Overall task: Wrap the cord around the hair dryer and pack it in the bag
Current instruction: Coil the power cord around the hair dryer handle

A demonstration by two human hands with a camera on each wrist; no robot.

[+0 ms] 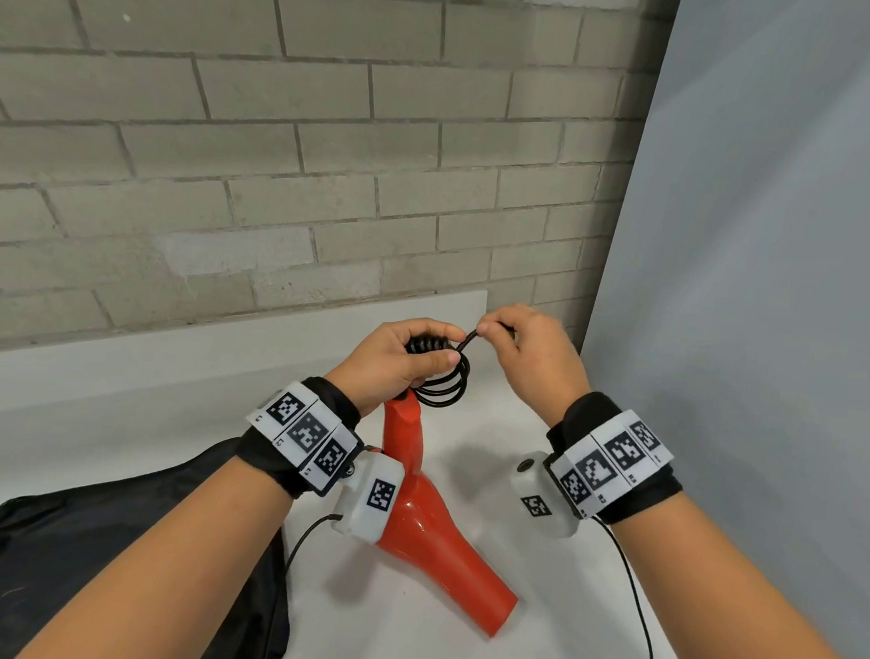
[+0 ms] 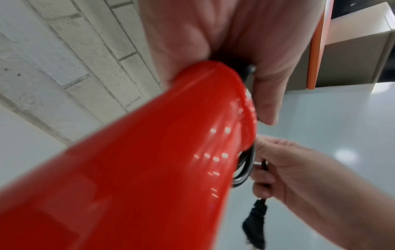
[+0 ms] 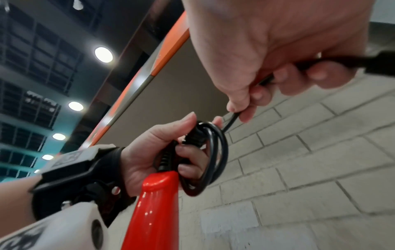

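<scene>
A red hair dryer (image 1: 424, 524) stands nozzle-down on the white table (image 1: 451, 654), its handle pointing up and away from me. My left hand (image 1: 400, 360) grips the end of the handle together with several coiled loops of black cord (image 1: 444, 386). In the right wrist view the cord loops (image 3: 213, 152) hang round the left hand's fingers (image 3: 188, 154) above the red handle (image 3: 153, 203). My right hand (image 1: 519, 350) pinches the free end of the cord (image 3: 233, 119) just right of the coil; the plug (image 2: 255, 225) dangles beyond it. A black bag (image 1: 113, 554) lies crumpled at the lower left.
A grey brick wall (image 1: 281, 138) runs behind the table, and a pale panel (image 1: 763, 249) closes off the right side. Thin black wires from the wrist cameras (image 1: 635, 600) trail over the table near me.
</scene>
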